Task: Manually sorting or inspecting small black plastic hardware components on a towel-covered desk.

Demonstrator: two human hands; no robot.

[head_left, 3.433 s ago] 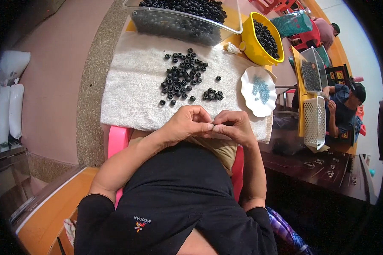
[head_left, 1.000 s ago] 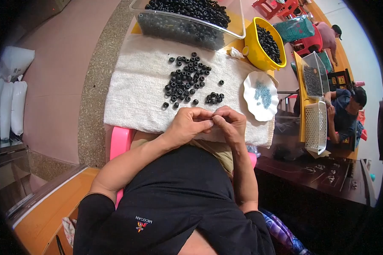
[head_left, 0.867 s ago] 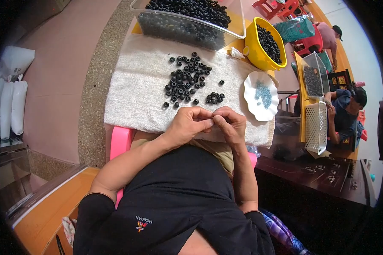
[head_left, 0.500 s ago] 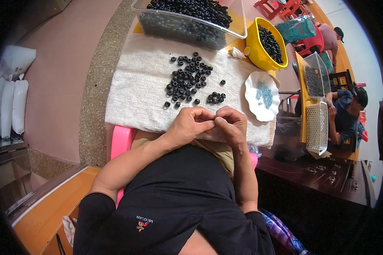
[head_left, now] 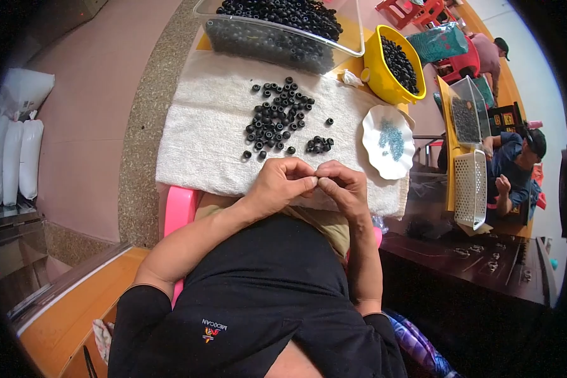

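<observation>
My left hand and my right hand meet at the fingertips over the near edge of a white towel. Thumb and fingers of each hand are pinched closed; whatever lies between them is too small and too covered to make out. Just beyond my hands, loose black ring-shaped beads are scattered on the towel, with a smaller cluster of black beads nearer my right hand. To the right, a white scalloped dish holds tiny blue-green pieces.
A clear plastic bin full of black beads stands at the far edge, beside a yellow tub of dark pieces. At right, a seated person works near a white perforated basket. White sacks stand on the left.
My right hand's fingers have shifted slightly, while both hands stay pinched together in nearly the same place. The seated person at right has raised a hand.
</observation>
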